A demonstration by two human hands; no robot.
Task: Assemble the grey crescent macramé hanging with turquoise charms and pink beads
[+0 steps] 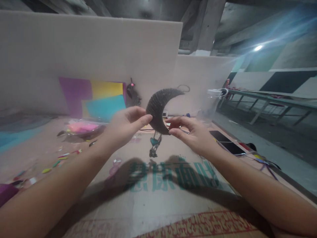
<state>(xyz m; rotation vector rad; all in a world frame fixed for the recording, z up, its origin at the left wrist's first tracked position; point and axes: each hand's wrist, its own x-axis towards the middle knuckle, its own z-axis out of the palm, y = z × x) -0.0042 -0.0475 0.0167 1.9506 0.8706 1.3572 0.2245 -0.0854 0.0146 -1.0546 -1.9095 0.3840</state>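
Note:
A dark, ribbed crescent moon ornament is held up above the table between both hands. My left hand pinches its outer curve on the left side, thumb in front. At the lower tip, my right hand grips the crescent between thumb and fingers. A thin loop sticks out from the upper tip. Beneath the crescent hangs a small pendant with a teal piece and a dark cluster at its end; its fine detail is blurred.
Purple, yellow and teal sheets lean against the white partition. A bag of pink material and small coloured scraps lie left. To the right are a clear bottle, a phone and cords. Another dark ornament stands behind.

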